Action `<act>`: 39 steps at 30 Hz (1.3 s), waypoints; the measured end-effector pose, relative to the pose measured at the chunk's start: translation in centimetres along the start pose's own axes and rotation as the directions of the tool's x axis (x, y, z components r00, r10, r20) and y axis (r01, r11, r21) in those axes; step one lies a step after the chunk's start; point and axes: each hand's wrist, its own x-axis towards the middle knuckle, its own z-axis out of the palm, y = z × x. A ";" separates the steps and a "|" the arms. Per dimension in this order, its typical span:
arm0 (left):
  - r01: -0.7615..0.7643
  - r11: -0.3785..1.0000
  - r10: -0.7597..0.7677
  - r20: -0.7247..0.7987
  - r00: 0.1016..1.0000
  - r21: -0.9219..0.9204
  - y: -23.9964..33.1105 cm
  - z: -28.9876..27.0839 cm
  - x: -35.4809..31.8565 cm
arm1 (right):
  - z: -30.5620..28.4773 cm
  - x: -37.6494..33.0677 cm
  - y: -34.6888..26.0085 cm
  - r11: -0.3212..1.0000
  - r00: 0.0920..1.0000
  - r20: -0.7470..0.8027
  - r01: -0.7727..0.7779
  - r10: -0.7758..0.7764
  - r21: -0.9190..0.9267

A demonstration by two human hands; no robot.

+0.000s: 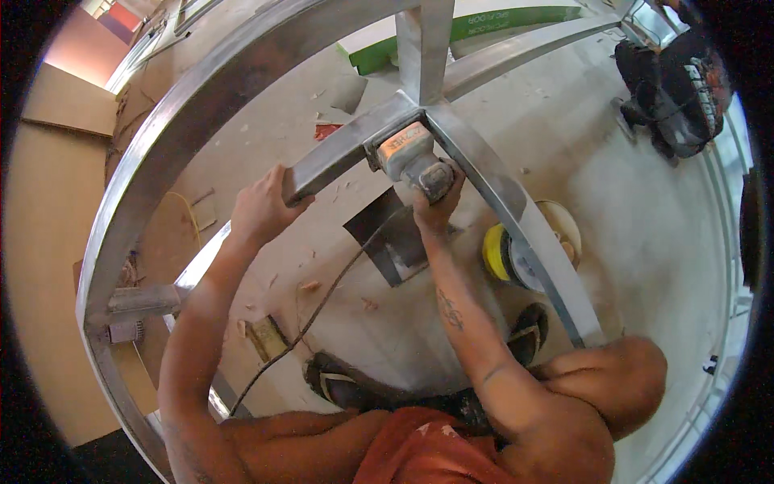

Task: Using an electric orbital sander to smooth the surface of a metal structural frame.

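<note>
A corded power sander (409,152) with a grey body and an orange label is in my right hand (442,200), fingers wrapped round its rear end. Its working side rests against the inner corner of a bare metal frame (334,153), where several square tubes meet. My left hand (264,208) grips the near end of the frame's left tube, thumb on one side and fingers over the other. From the sander a dark cord (326,298) runs down to the lower left. Whatever pad the sander carries is hidden.
Below the frame lies a dark flat sheet (387,234). A yellow roll (498,252) and a round pale lid (558,226) sit by the right tube. A black bag (673,93) stands far right, a green carton (500,22) at the back. Sandalled feet (343,381) are near the cord.
</note>
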 end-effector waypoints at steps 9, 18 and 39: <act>-0.042 0.999 0.042 -0.037 0.998 0.000 0.0 0.0 0.1 | -0.7 0.3 1.9 0.991 0.991 0.009 0.133 -0.133 0.003; -0.023 1.000 0.023 -0.015 1.000 -0.005 -0.5 0.0 0.1 | -0.1 0.9 1.2 0.991 0.988 -0.079 0.135 -0.136 -0.014; 0.008 1.000 -0.008 -0.001 1.000 -0.004 -0.7 0.7 0.2 | -0.3 0.2 0.9 0.990 0.990 -0.064 0.119 -0.124 -0.071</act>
